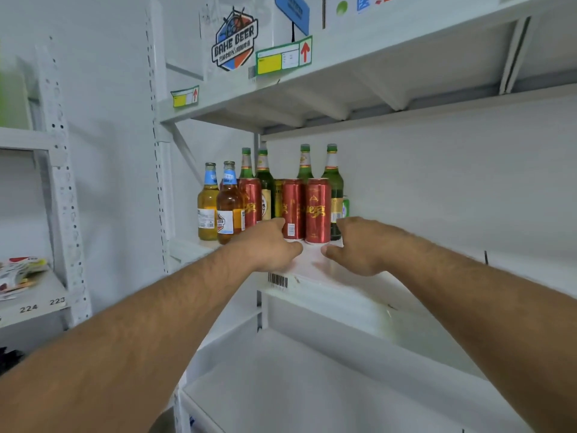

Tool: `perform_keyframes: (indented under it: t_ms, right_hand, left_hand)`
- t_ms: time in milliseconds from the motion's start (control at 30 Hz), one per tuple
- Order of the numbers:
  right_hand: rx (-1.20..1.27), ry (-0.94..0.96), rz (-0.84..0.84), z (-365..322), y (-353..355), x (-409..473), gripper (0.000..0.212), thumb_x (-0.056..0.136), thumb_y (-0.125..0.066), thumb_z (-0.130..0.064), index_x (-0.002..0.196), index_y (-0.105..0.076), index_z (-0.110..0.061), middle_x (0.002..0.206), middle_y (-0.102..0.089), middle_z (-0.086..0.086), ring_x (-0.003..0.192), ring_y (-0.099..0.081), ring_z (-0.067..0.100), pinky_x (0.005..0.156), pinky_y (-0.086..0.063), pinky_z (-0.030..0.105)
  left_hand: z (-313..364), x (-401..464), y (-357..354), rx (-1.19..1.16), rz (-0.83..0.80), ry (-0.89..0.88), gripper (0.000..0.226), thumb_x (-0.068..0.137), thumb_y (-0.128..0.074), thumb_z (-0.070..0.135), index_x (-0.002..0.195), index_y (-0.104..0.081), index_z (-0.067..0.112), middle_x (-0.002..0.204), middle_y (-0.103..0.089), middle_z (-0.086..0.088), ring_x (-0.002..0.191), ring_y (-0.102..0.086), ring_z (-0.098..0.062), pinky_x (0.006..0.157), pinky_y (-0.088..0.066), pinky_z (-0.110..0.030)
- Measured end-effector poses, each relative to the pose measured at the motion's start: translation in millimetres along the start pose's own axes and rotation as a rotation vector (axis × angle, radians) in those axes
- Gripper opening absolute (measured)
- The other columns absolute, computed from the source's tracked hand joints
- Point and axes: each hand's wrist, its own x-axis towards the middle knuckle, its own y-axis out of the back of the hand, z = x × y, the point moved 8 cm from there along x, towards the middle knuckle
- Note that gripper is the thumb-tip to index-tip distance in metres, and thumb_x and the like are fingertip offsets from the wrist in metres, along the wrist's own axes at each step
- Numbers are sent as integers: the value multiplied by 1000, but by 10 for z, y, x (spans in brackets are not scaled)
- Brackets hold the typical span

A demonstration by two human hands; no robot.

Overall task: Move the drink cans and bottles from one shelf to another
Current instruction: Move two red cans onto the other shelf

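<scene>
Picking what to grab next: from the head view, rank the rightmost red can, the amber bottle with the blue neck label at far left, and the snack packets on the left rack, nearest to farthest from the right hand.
1. Rightmost red can: just left of the right hand.
2. Amber bottle: far left of the drinks.
3. Snack packets: on the separate left rack.
</scene>
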Motion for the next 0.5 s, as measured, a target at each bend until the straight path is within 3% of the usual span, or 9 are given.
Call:
perform_keyframes:
  t_ms: [200, 500]
  right_hand:
    - [-98, -69, 59, -59, 0, 241, 58, 100, -42, -55, 149, -38, -24, 141, -52, 5, 121, -55, 25, 99, -48, 41]
    - [-139, -243, 43, -379, -147, 589, 53, 102, -40, -51, 145, -42, -20, 136, -54, 5, 116, -56, 25, 93, -48, 39]
  left_hand:
    - [-199, 466, -69, 281, 26, -125, 71, 99, -44, 57, 162, -28, 27, 161, -43, 0, 141, -47, -27, 112, -46, -46]
    - [-554, 1031, -67, 289, -2, -313, 66, 97, -45, 59, 155, -39, 27, 148, -55, 1, 128, -58, -25, 103, -52, -43]
